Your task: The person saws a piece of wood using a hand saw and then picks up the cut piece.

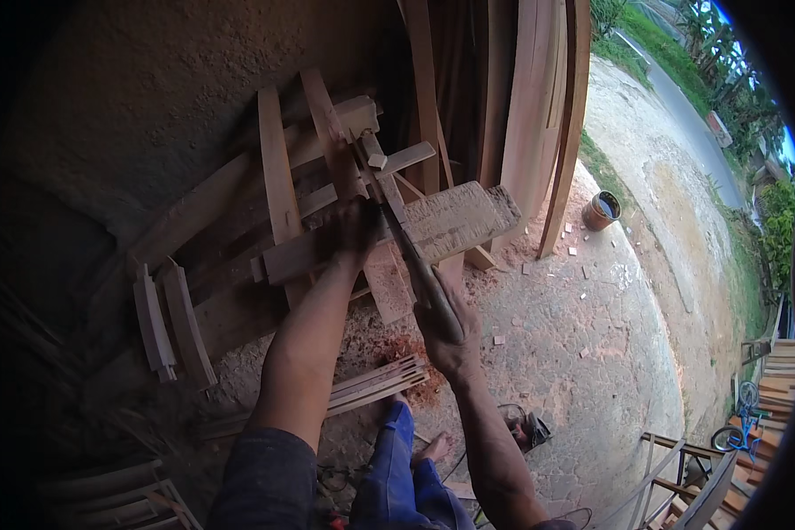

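In my right hand (450, 331) is the thick rounded end of a long, narrow dark tool (415, 261), its fingers wrapped round it. The tool looks like a saw or blade seen edge-on and slants up and left, past the inner end of a rough wooden block (464, 216). My left hand (355, 225), in deep shadow, grips the lower end of a curved wooden board (327, 124) beside the tool. Its fingers are only partly visible. A short wooden piece (411, 157) crosses just beyond the tool.
Long planks (532, 115) lean upright at the back. Two short curved pieces (188, 322) stand at left. Slotted wooden strips (375, 386) lie near my feet, among reddish shavings. A bucket (601, 211) stands at right; a dark power tool (528, 430) rests on the floor.
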A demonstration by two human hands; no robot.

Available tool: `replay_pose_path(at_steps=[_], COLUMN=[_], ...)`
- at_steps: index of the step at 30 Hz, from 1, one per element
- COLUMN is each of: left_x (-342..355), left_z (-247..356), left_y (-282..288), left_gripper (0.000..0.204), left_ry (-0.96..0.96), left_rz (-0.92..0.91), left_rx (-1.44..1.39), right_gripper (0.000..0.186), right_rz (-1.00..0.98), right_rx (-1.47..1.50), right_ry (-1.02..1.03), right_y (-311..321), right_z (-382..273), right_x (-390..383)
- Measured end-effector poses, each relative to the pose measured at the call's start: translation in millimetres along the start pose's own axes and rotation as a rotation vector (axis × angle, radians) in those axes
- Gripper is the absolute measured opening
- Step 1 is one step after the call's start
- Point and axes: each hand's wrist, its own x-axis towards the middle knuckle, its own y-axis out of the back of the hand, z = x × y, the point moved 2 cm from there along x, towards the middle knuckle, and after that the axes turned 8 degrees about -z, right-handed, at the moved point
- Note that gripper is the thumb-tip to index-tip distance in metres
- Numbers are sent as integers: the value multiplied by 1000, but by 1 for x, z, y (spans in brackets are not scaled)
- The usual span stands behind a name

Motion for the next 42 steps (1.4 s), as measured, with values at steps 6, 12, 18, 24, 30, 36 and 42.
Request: replay_pose_path(at_steps=[6,12,18,24,30,36,42], left_x=[-8,-11,-9,-6,-8,-8,-12], left_z=[-4,5,-10,-9,-1,-4,10], left_y=[6,8,16,-13,9,9,20], left_gripper=[22,22,21,22,24,20,28], left_ry=[21,-59,2,-30,-54,1,50], left_rz=[47,73,25,119,84,96,-18], left_rx=[-58,-65,22,-90,-17,-31,-65], right_gripper=[53,52,58,51,53,52,54], right_rz=[0,34,-24,20,-40,-57,-88], right_rx=[-293,-154,-152,30,-29,-329,-35], right_ry=[-99,-17,9,-47,-31,-129,-13], right_y=[34,7,6,28,-11,42,-6], right_z=[13,15,17,35,10,22,4], right_x=[-137,-41,-69,-145,9,-170,15])
